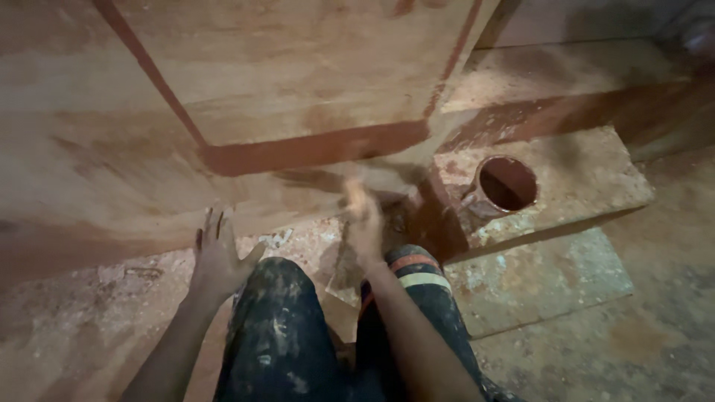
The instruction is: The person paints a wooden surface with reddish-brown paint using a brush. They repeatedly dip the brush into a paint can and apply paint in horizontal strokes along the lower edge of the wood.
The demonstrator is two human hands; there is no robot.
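The right hand (363, 212) is raised in front of the person and it is blurred by motion, so I cannot tell if it is closed on a tool or is empty. It is close to the lower edge of the large wooden box (298, 82), just below the dark red band (313, 149) that runs along this edge. The band has its long axis from left to right, a little rising to the right, and it lies directly ahead of this hand, not to the side.

The left hand (217, 257) is lower and more to the left. Its fingers are spread wide and it holds nothing; the palm seems to press on the slanted wooden surface (97, 186), like a support. So the right hand is clearly the nearer one to the band.

Below the hands are the knees in dark trousers with paint spots (283, 335). To the right, well apart from both hands, a wooden block with a round hole (508, 184) lies on the dusty floor (640, 327).
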